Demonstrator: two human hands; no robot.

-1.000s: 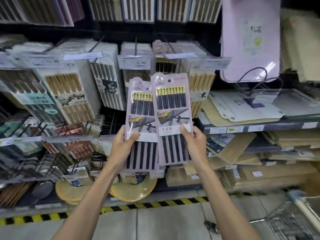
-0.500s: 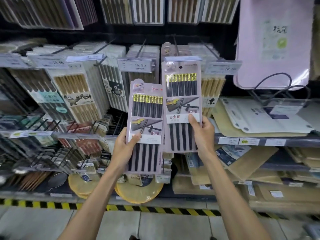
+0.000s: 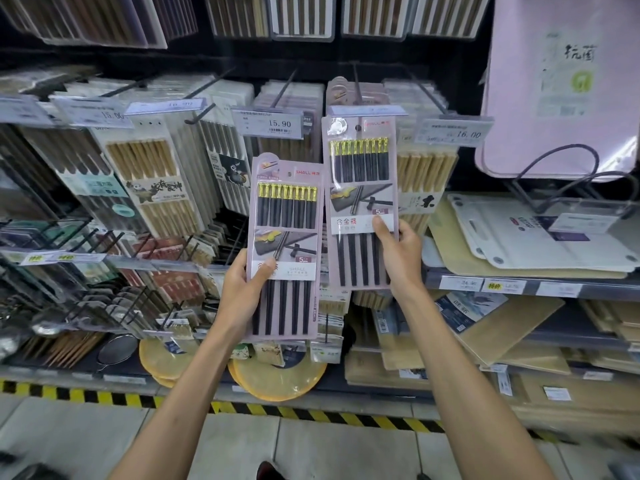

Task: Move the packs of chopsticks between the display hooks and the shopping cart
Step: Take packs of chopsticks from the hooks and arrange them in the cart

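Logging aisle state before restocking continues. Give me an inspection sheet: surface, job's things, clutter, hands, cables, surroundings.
Surface: tiled floor, yellow-black tape along the shelf base.
Job's things: right pack raised to a hook, whether threaded cannot be told; left pack lower, off the hooks; cart not in view.
Clutter: other chopstick packs crowd neighbouring hooks.
Hands: left hand grips left pack; right hand grips right pack.
Cables: nothing seen.
Surroundings: cutting boards on shelves, price tag 15.90.

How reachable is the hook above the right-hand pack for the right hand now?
Probably yes. The right hand holds its pack up just under the hook, with the hanging hole near the tip. Only the price tag at the tip lies in the way.
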